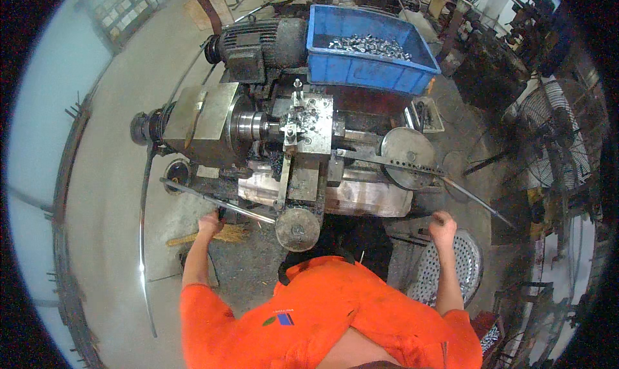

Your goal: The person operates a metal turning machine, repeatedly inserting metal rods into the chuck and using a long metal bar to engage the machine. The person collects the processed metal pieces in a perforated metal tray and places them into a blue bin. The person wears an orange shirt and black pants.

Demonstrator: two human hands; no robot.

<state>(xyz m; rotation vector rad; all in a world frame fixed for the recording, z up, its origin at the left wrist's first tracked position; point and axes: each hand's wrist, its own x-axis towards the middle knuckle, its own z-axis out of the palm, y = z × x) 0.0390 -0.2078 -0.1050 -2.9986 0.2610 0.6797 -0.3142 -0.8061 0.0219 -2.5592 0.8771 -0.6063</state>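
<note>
In front of me stands a small lathe with a bright chuck (250, 125) and a metal tool block (314, 124) strewn with chips. My left hand (211, 224) is closed at the lower left of the lathe, near a long steel lever (238, 209) that ends at a round disc (297, 229). Something dark shows at its fingers, but I cannot make out what. My right hand (442, 229) is curled into a fist at the lower right, below a second lever (474, 195) on a larger disc (409, 156). What it grips, if anything, is hidden.
A blue bin (371, 69) of small metal parts sits behind the lathe, beside an electric motor (264, 43). A perforated metal seat (451, 266) is beside my right arm. A straw broom (229, 233) lies near my left hand. A large fan (554, 127) stands at right.
</note>
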